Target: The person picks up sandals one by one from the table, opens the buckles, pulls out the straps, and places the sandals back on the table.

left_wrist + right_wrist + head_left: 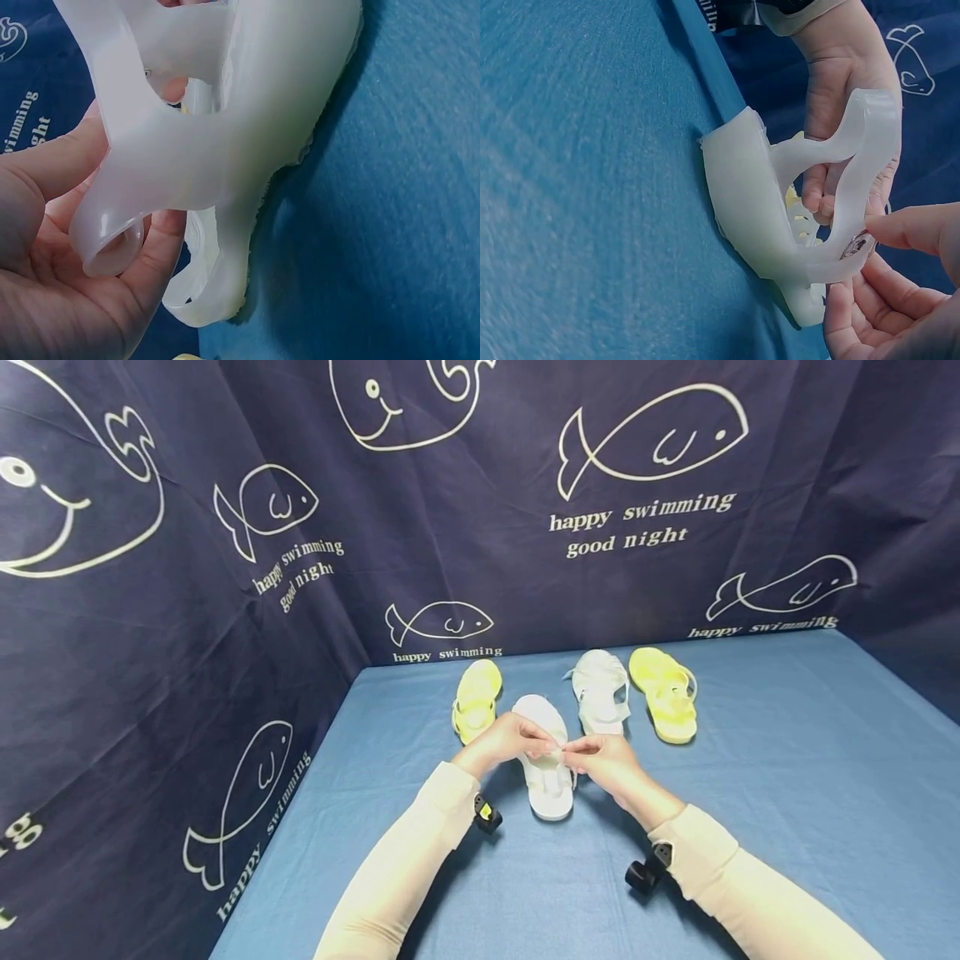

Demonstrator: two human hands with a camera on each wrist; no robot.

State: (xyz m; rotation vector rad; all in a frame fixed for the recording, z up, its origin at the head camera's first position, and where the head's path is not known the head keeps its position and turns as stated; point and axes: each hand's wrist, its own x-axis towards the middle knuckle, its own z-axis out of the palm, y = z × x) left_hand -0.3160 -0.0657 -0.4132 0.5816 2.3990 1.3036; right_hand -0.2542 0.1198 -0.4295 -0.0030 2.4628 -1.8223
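A white sandal (552, 802) lies on the blue cloth, its toe end toward me, with both hands over its straps. My left hand (504, 740) grips the upper strap (161, 161) between thumb and fingers, shown in the left wrist view. From the right, my right hand (609, 763) pinches a small shiny charm (857, 245) against the strap between thumb and fingers. The charm's details are too small to read. Both hands' fingertips meet close together above the sandal, partly covering its middle.
Behind stand a yellow sandal (482, 681) at left, a pale greenish-white sandal (598, 681) at right of centre and another yellow sandal (663, 685) beside it. The blue cloth (787, 793) ends at a dark printed curtain (525, 577) at the back and left.
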